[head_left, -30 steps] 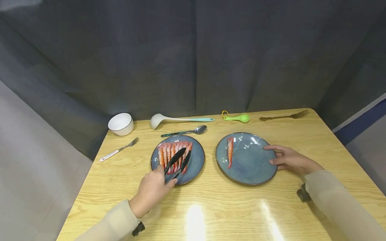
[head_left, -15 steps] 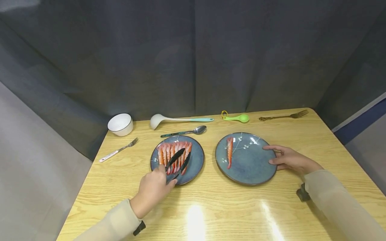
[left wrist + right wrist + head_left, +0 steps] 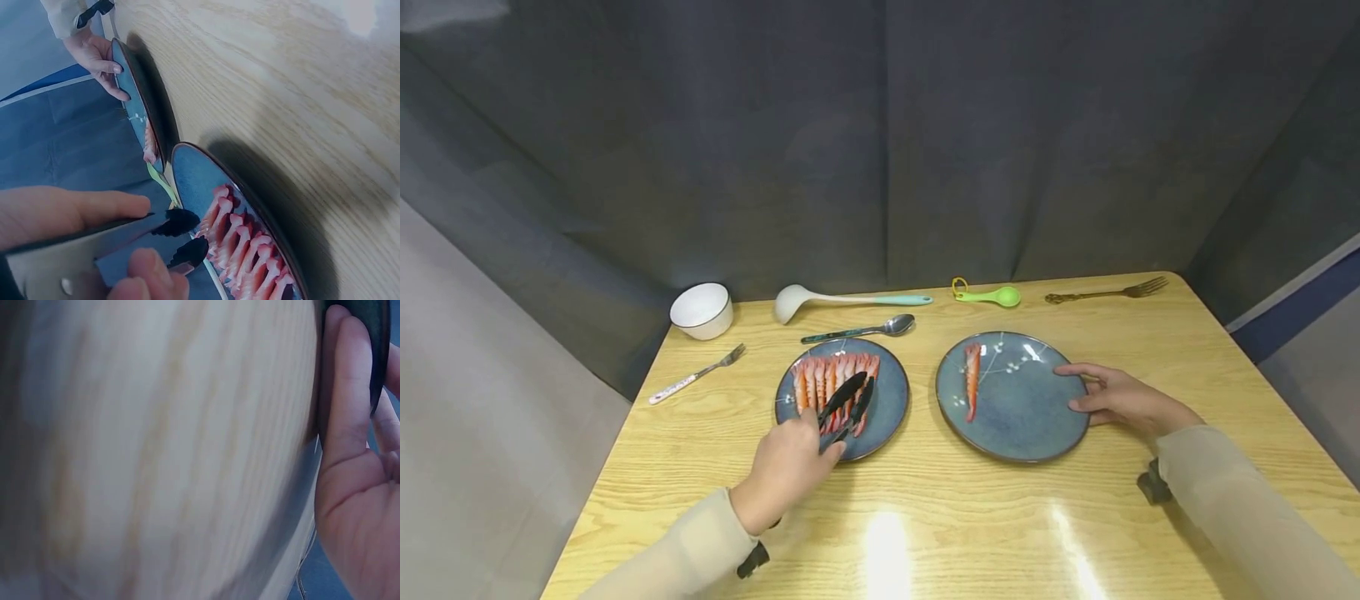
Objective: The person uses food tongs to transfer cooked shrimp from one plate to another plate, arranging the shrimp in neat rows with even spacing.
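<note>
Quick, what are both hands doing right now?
Left hand: holding the black-tipped tongs, tips apart.
Right hand: gripping the edge of the blue plate on the right.

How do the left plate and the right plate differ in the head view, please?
The left plate bears a row of shrimp; the right plate bears a single shrimp. Tongs extend over the left plate, while the right grip holds the right plate's rim. The right plate looks slightly larger than the left plate. Both are round and blue, with dark rims and pale markings.
</note>
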Tool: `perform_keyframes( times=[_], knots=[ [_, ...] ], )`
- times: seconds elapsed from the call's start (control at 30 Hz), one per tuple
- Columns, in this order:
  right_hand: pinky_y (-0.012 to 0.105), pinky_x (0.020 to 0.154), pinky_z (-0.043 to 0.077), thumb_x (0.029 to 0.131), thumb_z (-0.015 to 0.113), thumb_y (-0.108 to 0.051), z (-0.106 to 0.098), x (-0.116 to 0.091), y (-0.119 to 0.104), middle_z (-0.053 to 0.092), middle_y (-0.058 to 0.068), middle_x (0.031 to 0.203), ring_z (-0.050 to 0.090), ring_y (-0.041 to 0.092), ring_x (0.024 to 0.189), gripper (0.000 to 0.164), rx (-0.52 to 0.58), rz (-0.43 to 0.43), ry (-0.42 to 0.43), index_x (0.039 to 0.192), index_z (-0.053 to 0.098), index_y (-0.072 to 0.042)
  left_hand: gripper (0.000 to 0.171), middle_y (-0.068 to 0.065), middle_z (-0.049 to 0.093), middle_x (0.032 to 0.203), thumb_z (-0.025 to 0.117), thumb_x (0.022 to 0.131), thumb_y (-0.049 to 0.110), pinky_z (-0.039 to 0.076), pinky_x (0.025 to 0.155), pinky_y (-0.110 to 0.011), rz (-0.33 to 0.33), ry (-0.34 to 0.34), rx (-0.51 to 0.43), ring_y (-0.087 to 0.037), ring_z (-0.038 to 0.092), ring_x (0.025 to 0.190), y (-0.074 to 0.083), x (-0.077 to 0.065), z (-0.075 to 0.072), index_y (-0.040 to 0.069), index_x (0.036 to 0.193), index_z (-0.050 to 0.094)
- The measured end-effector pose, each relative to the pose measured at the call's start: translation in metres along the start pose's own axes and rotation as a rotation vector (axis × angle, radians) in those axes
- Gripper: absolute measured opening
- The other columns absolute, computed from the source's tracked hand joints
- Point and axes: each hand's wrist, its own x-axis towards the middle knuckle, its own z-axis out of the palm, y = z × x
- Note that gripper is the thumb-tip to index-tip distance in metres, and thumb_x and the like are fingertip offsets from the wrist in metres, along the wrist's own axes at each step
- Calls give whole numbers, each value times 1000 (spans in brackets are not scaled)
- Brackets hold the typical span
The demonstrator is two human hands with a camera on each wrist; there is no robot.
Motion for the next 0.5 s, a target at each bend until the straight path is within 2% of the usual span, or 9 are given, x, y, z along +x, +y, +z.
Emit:
perform_keyframes(
  times=[0.17,0.33,0.5],
  knots=[
    [45,78,43,80,59,-3,2,-2,-1,17,31,134,51,28,102,68,7,2,5,136,22,-7,52,0,46,51,63,75,43,33,37,-27,-8,-29,-54,-10,43,41,-5,3,-3,-4,94,54],
    [44,78,43,80,59,-2,4,-3,-3,15,31,135,51,28,102,67,15,5,8,136,22,-7,38,1,45,53,61,75,45,30,37,-28,-54,-64,-120,-12,40,42,-11,5,-6,9,77,52],
    [44,77,43,81,59,-3,4,-3,-4,19,32,133,52,28,102,67,1,0,8,136,22,-7,40,1,41,52,60,74,49,28,38,-28,-94,-94,-164,-13,35,42,-11,6,-12,13,64,46]
  ],
)
